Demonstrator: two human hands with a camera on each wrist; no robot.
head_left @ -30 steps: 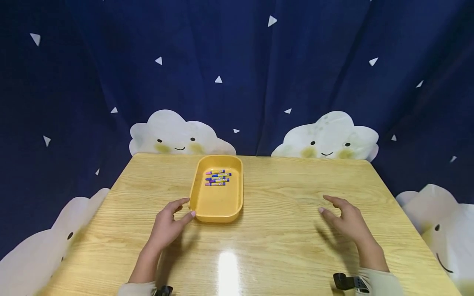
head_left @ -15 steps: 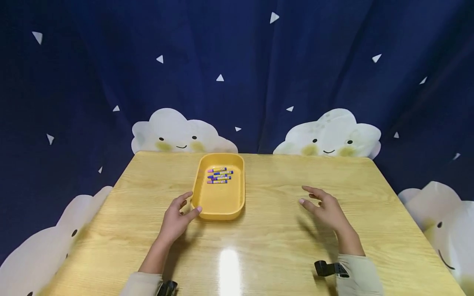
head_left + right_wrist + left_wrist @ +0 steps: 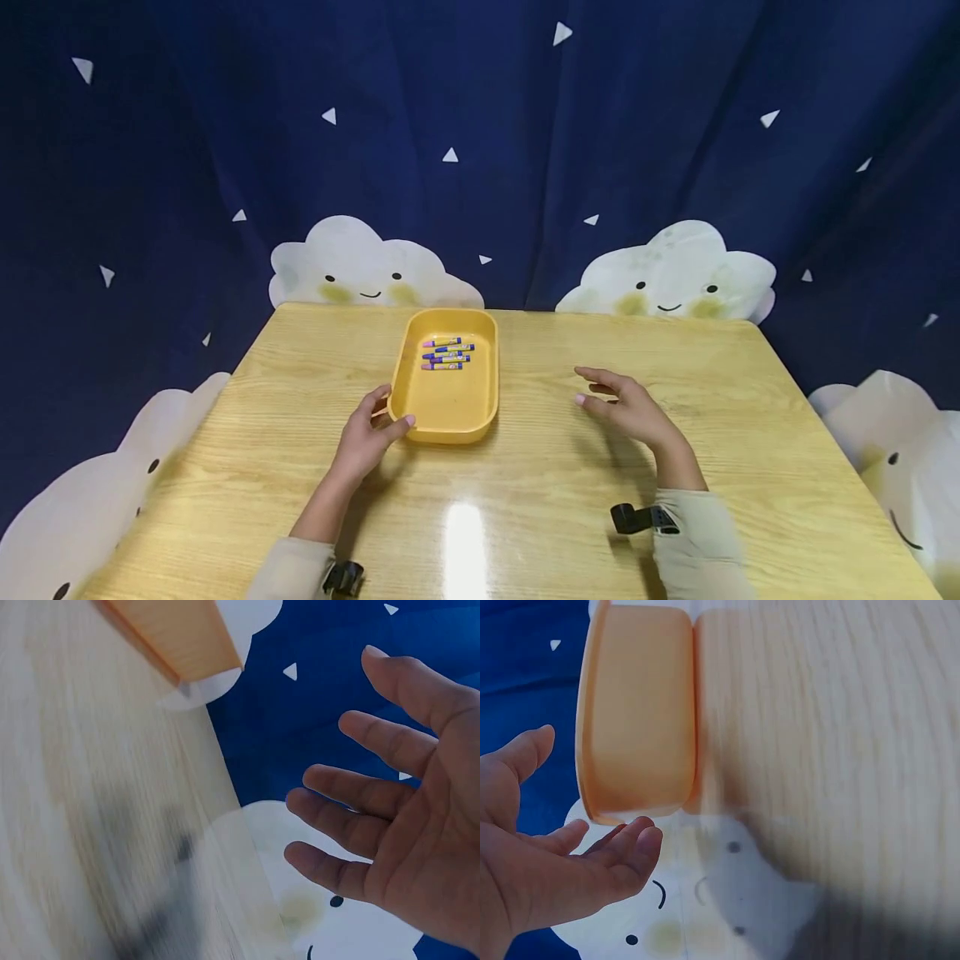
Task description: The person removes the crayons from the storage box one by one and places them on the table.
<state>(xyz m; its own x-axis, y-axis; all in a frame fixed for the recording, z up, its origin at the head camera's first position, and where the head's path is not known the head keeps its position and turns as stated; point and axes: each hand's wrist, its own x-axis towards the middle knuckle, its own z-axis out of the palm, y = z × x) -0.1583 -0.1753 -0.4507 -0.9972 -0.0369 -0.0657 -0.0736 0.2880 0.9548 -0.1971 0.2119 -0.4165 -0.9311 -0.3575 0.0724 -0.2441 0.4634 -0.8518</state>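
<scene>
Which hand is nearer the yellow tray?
Left: the left hand is at the near left corner of the yellow tray; the right hand is apart, off its right side.

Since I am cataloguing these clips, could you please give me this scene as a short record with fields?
container: yellow tray on a wooden table
contents: five crayons, in the tray's far half
left grip: at the tray's near left corner; contact unclear
right grip: to the right of the tray, apart from it, holding nothing
backdrop: dark blue curtain
</scene>
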